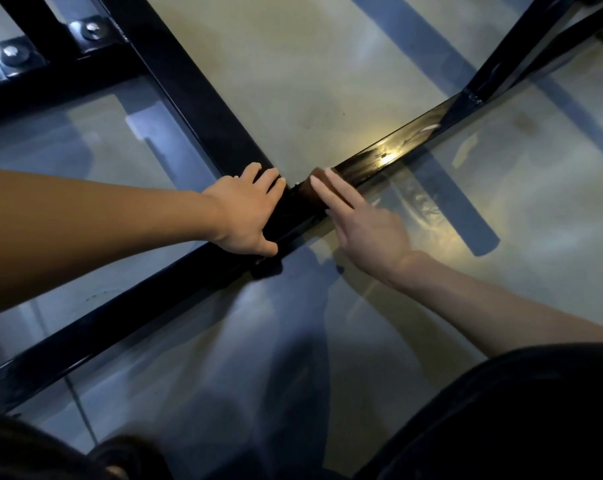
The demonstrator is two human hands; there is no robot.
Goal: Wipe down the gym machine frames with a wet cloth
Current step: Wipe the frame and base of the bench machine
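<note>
Head view, looking down at the base of a gym machine. The left hand [248,216] rests on the junction where a long black floor rail [95,317] meets a second black bar [196,84] running up-left; its fingers are loosely curled over the top of the joint and its thumb lies along the near edge, and no cloth can be made out beneath it. The right hand [358,220] is held flat with straight fingers, whose tips press a small dark brownish pad, apparently the wet cloth [310,192], against the rail just beside the left hand. Beyond it the rail [390,154] shows a bright glare, consistent with a wet film on glossy painted steel. The frame members are square-section tube, smooth and hard; two bolts [92,27] fasten plates at upper left. The floor [310,64] is pale, smooth and reflective. Likely risks: the cloth, pinned only by fingertips, may slide off the narrow rail; water dripped on the smooth floor may make it slippery; fingers may catch on the joint's edges or fasteners.
</note>
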